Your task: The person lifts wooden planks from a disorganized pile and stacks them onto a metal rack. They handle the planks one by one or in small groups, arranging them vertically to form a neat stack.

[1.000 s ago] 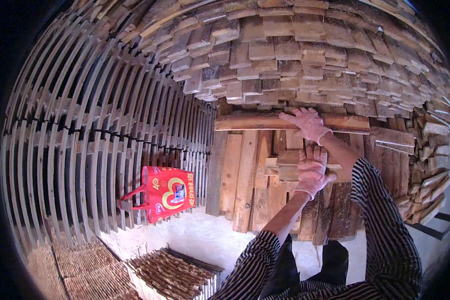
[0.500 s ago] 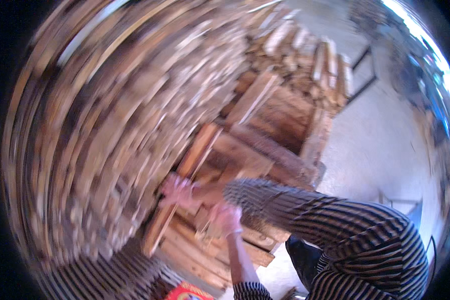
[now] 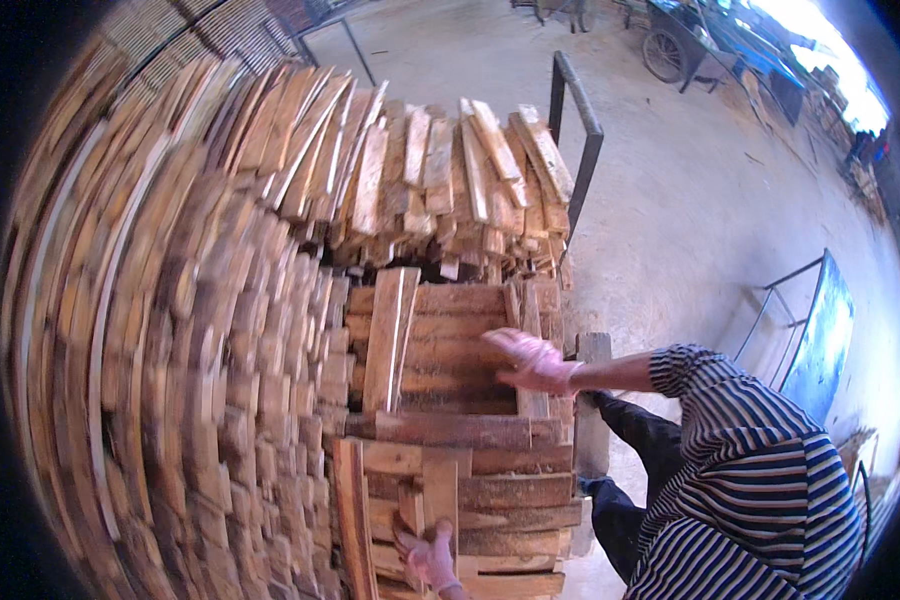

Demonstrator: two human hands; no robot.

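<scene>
At the lower centre of the head view, the pink-gloved left hand (image 3: 430, 562) lies against the lower end of a short, flat, brown wooden board (image 3: 440, 485); whether it is closed about the wood cannot be told. Just left of this board lies a smaller brown wooden piece (image 3: 410, 505). Both rest on a stack of rough brown planks (image 3: 515, 490). Farther left, a long reddish-brown board with a pale edge (image 3: 350, 510) runs beside a tall bank of piled timber ends (image 3: 240, 420). The pink-gloved right hand (image 3: 535, 362), fingers extended and spread wide, is over an adjoining plank layer (image 3: 450, 325), near a narrow brown upright board (image 3: 530, 310); contact cannot be told. Opposite, a pale-edged brown board (image 3: 383, 345) crosses the same layer. Above lies a heap of loose, pale wooden slats (image 3: 420, 165), with a dark metal frame (image 3: 595, 135) at its right.
</scene>
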